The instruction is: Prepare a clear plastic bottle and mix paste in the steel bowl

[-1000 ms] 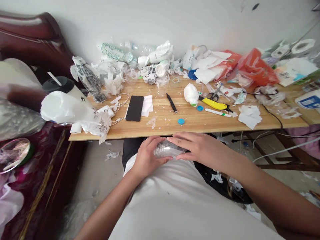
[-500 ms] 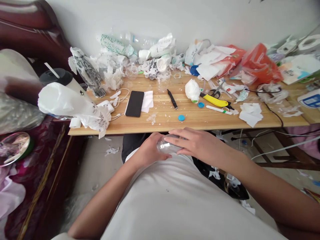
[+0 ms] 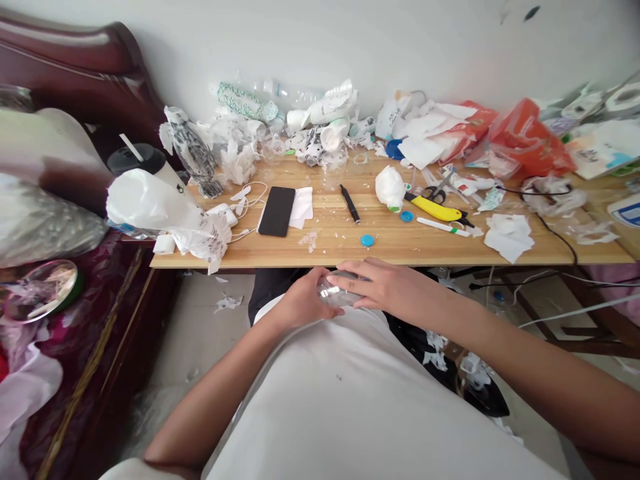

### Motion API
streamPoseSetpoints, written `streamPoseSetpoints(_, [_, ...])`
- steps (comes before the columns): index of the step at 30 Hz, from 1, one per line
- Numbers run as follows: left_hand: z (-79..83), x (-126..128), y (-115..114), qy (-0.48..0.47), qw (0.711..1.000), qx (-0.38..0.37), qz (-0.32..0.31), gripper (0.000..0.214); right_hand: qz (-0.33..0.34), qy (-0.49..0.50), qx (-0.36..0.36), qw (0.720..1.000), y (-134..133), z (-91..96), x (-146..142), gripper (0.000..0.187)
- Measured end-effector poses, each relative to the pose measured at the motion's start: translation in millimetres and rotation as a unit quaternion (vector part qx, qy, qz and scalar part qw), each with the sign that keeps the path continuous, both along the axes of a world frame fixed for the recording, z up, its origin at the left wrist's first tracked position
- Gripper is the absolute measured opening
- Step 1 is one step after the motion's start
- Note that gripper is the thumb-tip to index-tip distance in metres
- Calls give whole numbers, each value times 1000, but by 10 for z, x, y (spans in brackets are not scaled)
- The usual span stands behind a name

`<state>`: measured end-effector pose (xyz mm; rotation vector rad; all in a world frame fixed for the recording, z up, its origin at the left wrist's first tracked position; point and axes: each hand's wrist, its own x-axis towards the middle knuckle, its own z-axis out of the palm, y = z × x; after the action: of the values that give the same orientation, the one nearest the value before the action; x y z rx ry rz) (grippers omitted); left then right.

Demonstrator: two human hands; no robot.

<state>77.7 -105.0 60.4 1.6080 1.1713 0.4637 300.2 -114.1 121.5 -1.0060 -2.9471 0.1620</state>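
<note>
A clear plastic bottle [image 3: 340, 294] lies in my hands, just in front of the desk edge and close to my white shirt. My left hand [image 3: 306, 299] is wrapped round its left end, thumb below. From the right, my right hand [image 3: 383, 285] rests its fingers over the bottle's top and far side, hiding much of it. On the desk beyond the hands lie a blue bottle cap [image 3: 367, 240], a second blue cap [image 3: 407, 217] and a black marker [image 3: 350, 204].
The wooden desk [image 3: 240, 255] bears a phone [image 3: 277, 211], a yellow utility knife [image 3: 434, 208], scissors [image 3: 438, 192] and a white pen [image 3: 443, 227]. Crumpled paper, wrapped bottles and a red plastic bag [image 3: 530, 143] line the wall. A tumbler [image 3: 145, 163] stands at left.
The camera view has shifted slightly, so the desk things sit a bit further right. Both hands keep the bottle with almost the same grip.
</note>
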Motion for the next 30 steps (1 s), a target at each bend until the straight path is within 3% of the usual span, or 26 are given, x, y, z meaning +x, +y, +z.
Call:
streamPoseSetpoints(6, [20,40,-31,8,999,-9,46,57,-36,0,33,999,-45,23,-17,58])
streamPoseSetpoints(10, [48,25,-33,-33,999,-11,20,57,-2,37,-3,999,-17,37,36,58])
streamPoseSetpoints(16, [61,-37,-43,-62,998,-7,-12,56,-12,43,-47,998,6,42,44,60])
streamPoseSetpoints(24, [-33,-14,-72,-37,999,0,26,52,-44,83,-85,992,-1,-47,28,61])
streamPoseSetpoints(30, [-4,-8,-76,-60,997,-12,49,56,-30,81,-63,994,27,-81,1,59])
